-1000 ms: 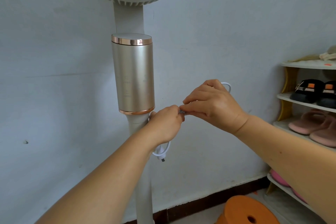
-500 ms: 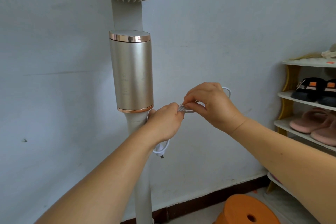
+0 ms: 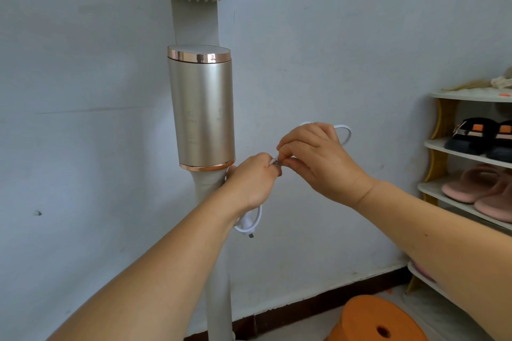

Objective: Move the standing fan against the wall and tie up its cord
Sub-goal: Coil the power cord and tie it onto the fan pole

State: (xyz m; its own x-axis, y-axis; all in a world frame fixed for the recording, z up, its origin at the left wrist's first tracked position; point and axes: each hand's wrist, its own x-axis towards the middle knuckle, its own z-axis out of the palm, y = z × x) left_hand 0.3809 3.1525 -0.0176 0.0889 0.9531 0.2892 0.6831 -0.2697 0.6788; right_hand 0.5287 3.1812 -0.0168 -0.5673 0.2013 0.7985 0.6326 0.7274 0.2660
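The standing fan [image 3: 201,113] stands close to the pale wall, with a gold cylinder on its white pole and the head cut off at the top. Its thin white cord [image 3: 345,133] loops out behind my right hand, and a plug end hangs below my left wrist. My left hand [image 3: 252,183] grips the bunched cord just right of the pole under the cylinder. My right hand [image 3: 318,160] pinches the cord where it meets my left fingertips. The stretch of cord between the hands is mostly hidden by my fingers.
A white shoe rack [image 3: 468,152] with black sandals and pink slippers stands at the right. An orange round stool [image 3: 376,321] sits on the floor at the bottom right. A dark skirting runs along the wall's foot.
My hands have stayed together at the cord beside the pole. My right hand's fingers have shifted slightly on the cord at my left fingertips. The view has tilted a little.
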